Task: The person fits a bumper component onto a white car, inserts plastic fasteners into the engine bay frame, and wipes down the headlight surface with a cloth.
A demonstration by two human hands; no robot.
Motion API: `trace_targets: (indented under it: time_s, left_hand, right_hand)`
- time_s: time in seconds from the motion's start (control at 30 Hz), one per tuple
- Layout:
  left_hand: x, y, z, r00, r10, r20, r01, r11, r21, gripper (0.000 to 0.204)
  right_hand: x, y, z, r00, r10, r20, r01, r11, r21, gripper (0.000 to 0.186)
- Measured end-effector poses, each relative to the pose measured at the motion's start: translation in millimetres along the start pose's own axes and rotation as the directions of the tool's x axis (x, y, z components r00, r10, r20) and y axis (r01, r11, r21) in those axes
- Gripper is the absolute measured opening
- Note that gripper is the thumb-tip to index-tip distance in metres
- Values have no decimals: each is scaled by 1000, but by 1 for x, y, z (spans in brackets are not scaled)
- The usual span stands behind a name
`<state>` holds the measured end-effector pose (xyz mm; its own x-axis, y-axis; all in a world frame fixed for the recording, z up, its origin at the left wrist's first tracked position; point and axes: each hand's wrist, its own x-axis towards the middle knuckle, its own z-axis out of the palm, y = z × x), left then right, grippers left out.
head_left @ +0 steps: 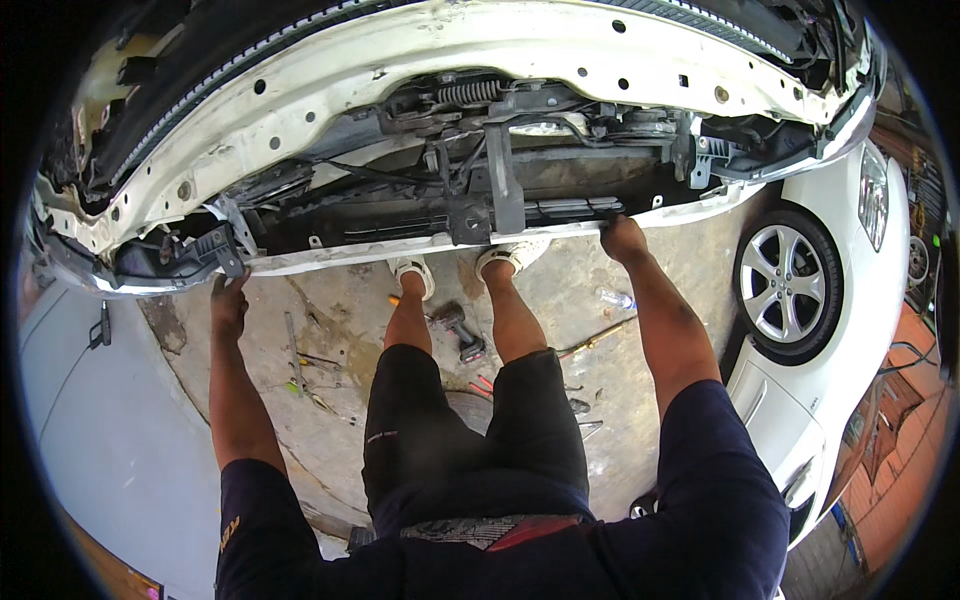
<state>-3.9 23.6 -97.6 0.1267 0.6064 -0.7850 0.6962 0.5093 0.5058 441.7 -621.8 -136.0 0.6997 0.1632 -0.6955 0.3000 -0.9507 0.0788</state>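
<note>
Both arms reach forward and apart to the upper edge of a white car bumper cover [400, 246], at the front of an opened car. My left hand [229, 308] is closed at its left part, just below a black bracket [215, 247]. Toward the right, my right hand [624, 240] is closed over the same edge, beside a black grille strip [575, 206]. Behind the cover stands a black upright support [505, 185]. Above it runs a cream metal crossmember [340, 85] with round holes. A coil spring [468, 93] sits under that beam. The fingers' undersides are hidden.
On the concrete floor around my feet lie a cordless power tool [462, 333], a clear plastic bottle [614, 298], a long rod [597, 338] and several hand tools. A white car's wheel [788, 284] stands close on the right. A spray gun [100, 328] is at the left wall.
</note>
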Motion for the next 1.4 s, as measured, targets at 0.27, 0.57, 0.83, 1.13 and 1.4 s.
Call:
trace_targets:
  time_s: [0.27, 0.57, 0.83, 1.13, 1.4]
  left_hand:
    - [28, 5, -75, 999, -42, 1, 41, 965, -261, 18]
    - [20, -16, -64, 983, -122, 138, 173, 871, -461, 23]
    - [-52, -52, -109, 975, -162, 150, 218, 803, -555, 31]
    - [-155, 0, -178, 996, 4, 89, 41, 864, -503, 28]
    - [-169, 56, -190, 991, 123, 51, -82, 868, -490, 25]
  right_hand:
    - [-54, -32, -15, 984, -168, -63, 172, 983, 69, 31]
    - [-108, -38, -18, 998, -47, -40, 53, 982, 182, 38]
    - [-139, -31, -77, 974, -160, -158, 165, 986, 18, 25]
    - [-175, -53, -148, 979, -137, -152, 148, 987, 64, 27]
    - [-159, -60, -149, 956, -225, -188, 255, 956, 149, 23]
